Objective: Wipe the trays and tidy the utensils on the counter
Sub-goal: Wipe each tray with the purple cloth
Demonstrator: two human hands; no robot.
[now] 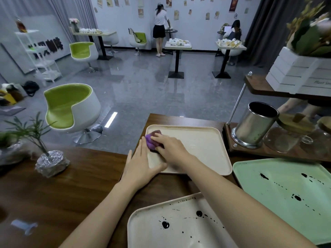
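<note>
Got the right grip [168, 147] bunched round the purple cloth [149, 141] in the 10 o'clock corner of the far cream tray [197, 140], left grip [141, 167] flat and open on the 8 o'clock edge, pinning it to the surface [80, 176]. Best bet, probably: press down firm, drag overlapping strokes from that corner toward 4 o'clock, and run along the raised rim. Worth refolding to a clean face before the spattered cream tray [161, 233] at 6 o'clock and the green tray [286, 185] at 4 o'clock.
</note>
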